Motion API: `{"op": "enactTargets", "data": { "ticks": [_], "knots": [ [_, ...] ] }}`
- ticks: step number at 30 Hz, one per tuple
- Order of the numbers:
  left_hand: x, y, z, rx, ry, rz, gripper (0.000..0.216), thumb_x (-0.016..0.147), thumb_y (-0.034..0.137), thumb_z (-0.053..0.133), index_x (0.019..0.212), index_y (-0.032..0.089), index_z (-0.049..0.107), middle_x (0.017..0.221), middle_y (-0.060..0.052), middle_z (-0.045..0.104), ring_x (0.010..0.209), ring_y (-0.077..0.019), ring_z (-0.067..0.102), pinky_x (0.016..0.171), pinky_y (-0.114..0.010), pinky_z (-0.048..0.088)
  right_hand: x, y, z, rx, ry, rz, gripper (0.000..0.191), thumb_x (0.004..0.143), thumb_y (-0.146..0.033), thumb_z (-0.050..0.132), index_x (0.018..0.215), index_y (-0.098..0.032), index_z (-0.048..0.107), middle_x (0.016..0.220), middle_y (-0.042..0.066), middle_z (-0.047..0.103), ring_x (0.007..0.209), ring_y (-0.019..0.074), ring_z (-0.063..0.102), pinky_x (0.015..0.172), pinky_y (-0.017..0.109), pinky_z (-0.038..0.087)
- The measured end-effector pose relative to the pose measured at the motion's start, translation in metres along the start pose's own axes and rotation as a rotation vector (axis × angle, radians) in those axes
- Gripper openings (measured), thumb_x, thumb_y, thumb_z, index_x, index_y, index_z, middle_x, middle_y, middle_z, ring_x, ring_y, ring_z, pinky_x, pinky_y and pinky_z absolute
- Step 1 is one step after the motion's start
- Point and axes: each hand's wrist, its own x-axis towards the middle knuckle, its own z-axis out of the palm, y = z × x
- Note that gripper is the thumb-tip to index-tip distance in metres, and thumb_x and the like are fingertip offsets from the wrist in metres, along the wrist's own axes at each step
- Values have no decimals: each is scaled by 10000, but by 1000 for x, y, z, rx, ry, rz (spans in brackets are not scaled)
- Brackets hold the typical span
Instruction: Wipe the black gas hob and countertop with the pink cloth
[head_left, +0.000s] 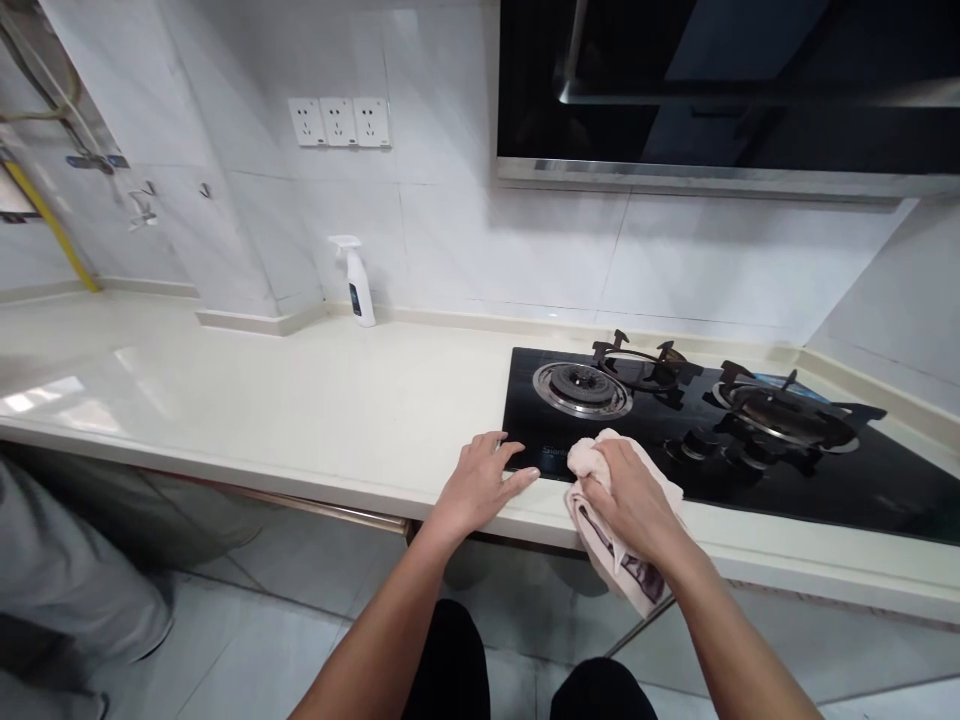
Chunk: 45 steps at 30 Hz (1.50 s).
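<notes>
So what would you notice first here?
The black gas stove set in the pale counter, at the right. At its front edge the right hand holds a pink cloth; the left hand lies flat beside it. A white spray bottle stands by the back wall.

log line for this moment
left hand: flat on countertop | right hand: pressing pink cloth on gas hob front edge | spray bottle: upright by wall

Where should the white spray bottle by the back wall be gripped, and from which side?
Probably around the narrow neck just under the trigger head of the spray bottle, coming from the front. It stands upright close against the tiled wall with its nozzle pointing left, and the countertop lies in front of it.
</notes>
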Motion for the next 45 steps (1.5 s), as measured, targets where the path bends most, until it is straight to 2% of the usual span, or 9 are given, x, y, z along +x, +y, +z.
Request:
{"op": "enactTargets", "data": {
  "ticks": [14,18,22,24,27,30,34,39,45],
  "knots": [
    [4,-8,3,-161,45,-11,465,1025,550,506,1349,236,617,1361,-100,638,1317,-293,536,1122,-478,422,68,-10,39,-101,-55,94,208,923,-253,466,1074,-157,575,1118,144,583,1085,272,532,944,368,402],
    [8,-15,9,-186,90,-1,482,1016,556,516,1376,243,583,1348,-111,634,1288,-293,553,1111,-484,434,94,-25,54,-73,-80,98,208,933,-249,475,1096,-161,570,1154,148,584,1125,269,527,963,356,396],
    [12,-24,20,-200,206,-24,541,1003,530,542,1430,199,522,1437,-167,551,1407,-314,448,1173,-517,374,100,-51,63,-9,-126,52,225,934,-263,502,1127,-164,564,1155,130,593,1057,246,556,910,341,412],
    [13,-27,23,-208,271,-54,560,999,523,548,1447,192,499,1481,-180,508,1453,-320,397,1196,-529,341,94,-64,62,39,-161,-2,223,949,-275,496,1136,-176,564,1147,108,606,1003,226,576,866,328,422],
    [12,-27,22,-238,307,-93,619,990,527,554,1497,190,445,1496,-178,503,1425,-311,435,1202,-523,334,75,-79,57,117,-198,-91,201,990,-288,439,1110,-199,573,1137,82,631,987,206,598,848,311,434],
    [9,-22,12,-262,215,-100,647,987,547,545,1520,198,432,1512,-161,517,1415,-299,461,1204,-506,340,54,-85,49,187,-199,-142,219,980,-286,461,1156,-207,565,1187,80,651,1066,209,606,904,314,446],
    [6,-14,-3,-269,56,-69,506,1034,527,433,1440,245,541,1488,-95,581,1406,-250,498,1209,-461,350,30,-81,41,306,-157,-175,282,909,-223,522,1188,-227,562,1210,59,660,1117,216,605,968,348,453],
    [5,-9,-9,-232,-12,-127,533,1044,537,369,1435,242,578,1470,-77,624,1385,-264,536,1197,-466,361,0,-59,31,227,-108,-177,330,910,-272,542,1235,-216,559,1232,91,642,1140,263,595,1002,417,454],
    [4,-5,-8,-216,-19,-158,525,1045,568,370,1403,266,607,1406,-61,669,1340,-261,567,1186,-467,357,-42,0,6,33,-9,-42,334,911,-345,500,1212,-219,571,1218,106,656,1118,276,624,967,422,489]
  ]
}}
